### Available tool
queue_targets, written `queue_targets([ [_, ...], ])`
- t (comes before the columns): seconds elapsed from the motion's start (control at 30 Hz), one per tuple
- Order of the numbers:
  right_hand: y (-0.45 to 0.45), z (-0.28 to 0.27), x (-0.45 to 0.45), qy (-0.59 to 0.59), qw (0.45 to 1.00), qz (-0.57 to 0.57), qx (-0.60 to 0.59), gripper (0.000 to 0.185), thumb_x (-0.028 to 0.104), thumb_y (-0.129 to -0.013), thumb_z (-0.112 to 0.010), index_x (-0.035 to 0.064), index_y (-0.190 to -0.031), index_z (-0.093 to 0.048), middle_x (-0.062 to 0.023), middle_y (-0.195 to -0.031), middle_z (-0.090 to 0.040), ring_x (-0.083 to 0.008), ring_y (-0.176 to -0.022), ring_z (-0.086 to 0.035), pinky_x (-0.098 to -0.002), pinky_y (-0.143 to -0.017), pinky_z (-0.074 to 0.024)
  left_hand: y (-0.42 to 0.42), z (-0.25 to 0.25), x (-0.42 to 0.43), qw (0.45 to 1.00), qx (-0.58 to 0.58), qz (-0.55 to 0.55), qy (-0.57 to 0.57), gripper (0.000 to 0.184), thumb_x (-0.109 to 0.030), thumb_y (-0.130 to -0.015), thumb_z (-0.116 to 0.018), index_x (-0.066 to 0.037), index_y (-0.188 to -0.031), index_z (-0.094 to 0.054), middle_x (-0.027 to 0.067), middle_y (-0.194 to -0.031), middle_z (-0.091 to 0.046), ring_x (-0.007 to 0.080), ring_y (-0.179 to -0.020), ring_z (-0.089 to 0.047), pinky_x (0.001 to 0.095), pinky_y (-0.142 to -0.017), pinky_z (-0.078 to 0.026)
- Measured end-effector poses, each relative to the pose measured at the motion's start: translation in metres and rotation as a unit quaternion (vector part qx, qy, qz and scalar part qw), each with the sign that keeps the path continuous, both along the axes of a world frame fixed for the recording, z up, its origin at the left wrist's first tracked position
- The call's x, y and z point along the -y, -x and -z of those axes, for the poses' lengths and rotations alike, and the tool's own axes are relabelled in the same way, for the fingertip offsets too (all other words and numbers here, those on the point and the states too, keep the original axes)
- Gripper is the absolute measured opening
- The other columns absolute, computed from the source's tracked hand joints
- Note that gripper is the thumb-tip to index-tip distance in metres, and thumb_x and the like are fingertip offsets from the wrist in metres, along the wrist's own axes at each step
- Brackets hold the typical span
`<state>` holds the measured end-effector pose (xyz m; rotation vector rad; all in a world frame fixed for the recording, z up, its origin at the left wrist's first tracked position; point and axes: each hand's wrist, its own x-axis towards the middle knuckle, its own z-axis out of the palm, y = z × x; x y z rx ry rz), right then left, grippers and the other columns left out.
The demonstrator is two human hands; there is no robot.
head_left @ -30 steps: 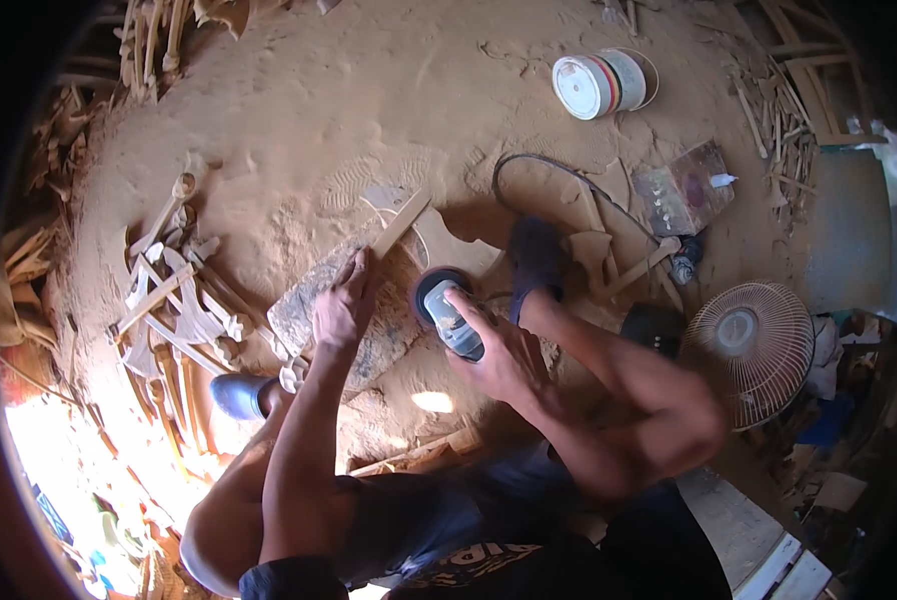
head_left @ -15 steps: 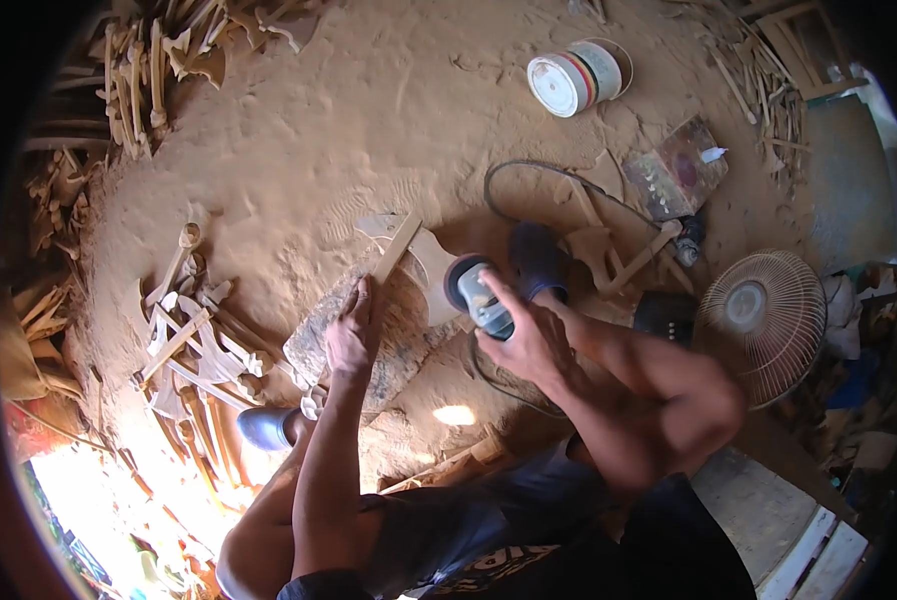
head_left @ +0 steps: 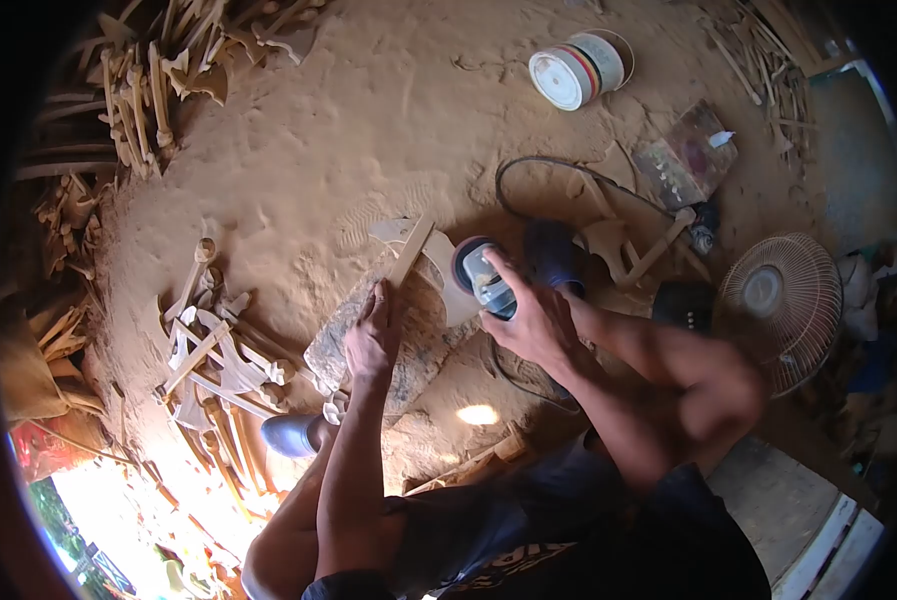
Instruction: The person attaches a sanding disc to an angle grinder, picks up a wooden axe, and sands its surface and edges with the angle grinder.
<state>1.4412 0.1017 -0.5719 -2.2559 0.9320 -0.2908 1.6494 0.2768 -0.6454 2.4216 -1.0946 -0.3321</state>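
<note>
My left hand [head_left: 373, 335] grips the lower end of a flat pale strip [head_left: 409, 252], which looks like bone. The strip slants upward over a large rough stone [head_left: 353, 345]. My right hand [head_left: 538, 325] is wrapped around an angle grinder [head_left: 492, 288] whose round disc [head_left: 468, 266] faces the strip, with a gap between them. Under and beside the strip, a broad pale flat piece [head_left: 453, 290] lies on the stone. The grinder's dark cable [head_left: 500, 185] loops over the sand behind.
Bones lie heaped at left [head_left: 218, 360], with another bone pile [head_left: 148, 100] at upper left. A white bucket [head_left: 563, 78] lies on its side. A stained box [head_left: 683, 155], a fan [head_left: 778, 310] and a grey board [head_left: 768, 500] are on the right.
The whole view has shifted a little. Relative to the stone, my right hand has moved the grinder slightly away from my body and nearer the strip. My left hand keeps its hold.
</note>
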Motion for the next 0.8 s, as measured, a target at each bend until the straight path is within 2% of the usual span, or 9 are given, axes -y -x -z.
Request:
queue_targets([
  [0.03, -0.007, -0.009, -0.007, 0.013, 1.000, -0.025, 0.005, 0.087, 0.027, -0.081, -0.082, 0.0260, -0.161, -0.047, -0.0319, -0.110, -0.074, -0.0472, -0.087, -0.075, -0.0547, -0.081, -0.0612, -0.001, 0.000, 0.002, 1.000, -0.002, 0.004, 0.011, 0.037, -0.029, -0.108, -0.060, -0.010, -0.139, -0.067, 0.0160, -0.135, -0.071, 0.0377, -0.110, -0.074, 0.0464, -0.085, -0.064],
  [0.07, -0.008, -0.020, -0.012, -0.067, 0.992, -0.058, -0.089, 0.089, 0.027, -0.081, -0.083, 0.0265, -0.162, -0.045, -0.0345, -0.112, -0.072, -0.0466, -0.088, -0.075, -0.0544, -0.082, -0.0620, -0.002, 0.000, 0.003, 1.000, 0.002, 0.005, 0.011, 0.037, -0.029, -0.108, -0.060, -0.010, -0.139, -0.067, 0.0161, -0.135, -0.071, 0.0379, -0.109, -0.074, 0.0465, -0.084, -0.064],
  [0.17, -0.010, -0.019, -0.015, -0.104, 0.989, -0.051, -0.097, 0.091, 0.027, -0.082, -0.083, 0.0279, -0.163, -0.042, -0.0341, -0.114, -0.072, -0.0468, -0.089, -0.075, -0.0544, -0.082, -0.0620, 0.000, 0.000, 0.001, 1.000, -0.001, 0.010, 0.005, 0.037, -0.028, -0.108, -0.061, -0.010, -0.139, -0.067, 0.0163, -0.134, -0.072, 0.0384, -0.108, -0.074, 0.0464, -0.084, -0.064],
  [0.33, -0.002, -0.010, 0.008, -0.044, 0.994, 0.036, -0.091, 0.091, 0.026, -0.084, -0.081, 0.0256, -0.164, -0.038, -0.0259, -0.117, -0.075, -0.0465, -0.095, -0.074, -0.0557, -0.082, -0.0595, -0.002, 0.001, 0.000, 1.000, 0.000, 0.014, -0.008, 0.040, -0.030, -0.107, -0.063, -0.010, -0.141, -0.065, 0.0168, -0.134, -0.071, 0.0384, -0.109, -0.074, 0.0458, -0.084, -0.064],
  [0.47, 0.010, 0.008, 0.018, -0.006, 0.996, 0.081, 0.021, 0.090, 0.025, -0.084, -0.081, 0.0252, -0.163, -0.039, -0.0272, -0.119, -0.073, -0.0474, -0.097, -0.073, -0.0547, -0.086, -0.0591, -0.001, 0.003, 0.000, 1.000, 0.008, 0.006, -0.010, 0.043, -0.032, -0.105, -0.065, -0.010, -0.142, -0.065, 0.0167, -0.134, -0.071, 0.0388, -0.108, -0.074, 0.0455, -0.084, -0.064],
  [0.57, 0.005, -0.014, -0.001, -0.105, 0.992, 0.040, -0.048, 0.084, 0.021, -0.085, -0.080, 0.0136, -0.161, -0.044, -0.0216, -0.148, -0.062, -0.0423, -0.121, -0.068, -0.0459, -0.101, -0.0578, 0.001, -0.005, 0.002, 1.000, 0.004, 0.001, -0.031, 0.044, -0.033, -0.104, -0.067, -0.010, -0.142, -0.065, 0.0170, -0.133, -0.072, 0.0395, -0.107, -0.075, 0.0462, -0.083, -0.064],
  [0.63, 0.000, -0.019, -0.019, -0.103, 0.992, -0.017, -0.069, 0.089, 0.023, -0.082, -0.082, 0.0193, -0.162, -0.043, -0.0247, -0.131, -0.070, -0.0466, -0.100, -0.074, -0.0513, -0.088, -0.0604, 0.000, -0.003, 0.002, 1.000, -0.002, 0.004, -0.015, 0.045, -0.033, -0.103, -0.068, -0.009, -0.142, -0.065, 0.0176, -0.132, -0.072, 0.0400, -0.105, -0.075, 0.0468, -0.082, -0.064],
  [0.7, -0.004, -0.031, -0.029, -0.138, 0.981, -0.030, -0.132, 0.089, 0.023, -0.083, -0.082, 0.0211, -0.162, -0.043, -0.0256, -0.122, -0.074, -0.0469, -0.093, -0.074, -0.0523, -0.084, -0.0602, -0.002, 0.000, 0.001, 1.000, 0.011, 0.022, 0.009, 0.046, -0.032, -0.103, -0.069, -0.009, -0.142, -0.065, 0.0185, -0.132, -0.072, 0.0405, -0.104, -0.075, 0.0471, -0.081, -0.064],
  [0.8, 0.004, -0.023, -0.025, -0.132, 0.986, 0.026, -0.098, 0.092, 0.029, -0.083, -0.082, 0.0295, -0.165, -0.038, -0.0315, -0.104, -0.074, -0.0467, -0.088, -0.075, -0.0543, -0.077, -0.0607, -0.001, 0.002, -0.001, 0.999, 0.013, 0.028, 0.011, 0.046, -0.031, -0.102, -0.070, -0.008, -0.142, -0.065, 0.0195, -0.131, -0.072, 0.0407, -0.103, -0.075, 0.0469, -0.079, -0.064],
])
